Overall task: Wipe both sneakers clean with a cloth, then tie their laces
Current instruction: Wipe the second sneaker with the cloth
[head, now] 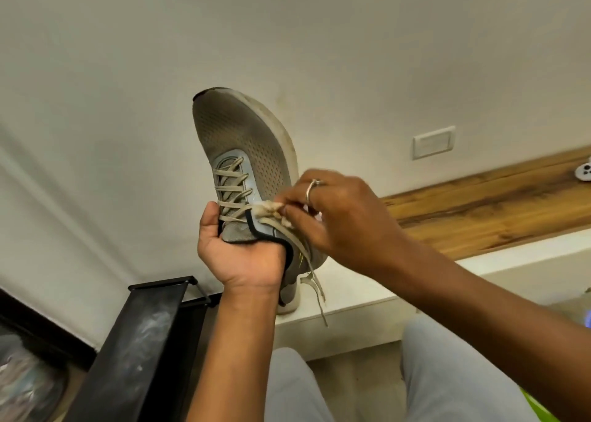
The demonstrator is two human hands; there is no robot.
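Note:
A grey mesh sneaker (pixel 243 133) with a white sole is held up in front of me, toe pointing up. My left hand (pixel 238 255) grips it from below, fingers tucked into the shoe's opening at the tongue. My right hand (pixel 339 217), wearing a ring, pinches a small crumpled pale cloth (pixel 268 209) against the upper right side of the lacing. The beige laces (pixel 315 281) are untied and their ends dangle below the heel. The second sneaker is out of sight.
A white ledge (pixel 358 306) topped by a wooden surface (pixel 486 210) runs along the wall on the right, with a wall plate (pixel 433 142) above it. A black metal rack (pixel 144 335) stands at lower left. My knees in light trousers (pixel 447 373) are below.

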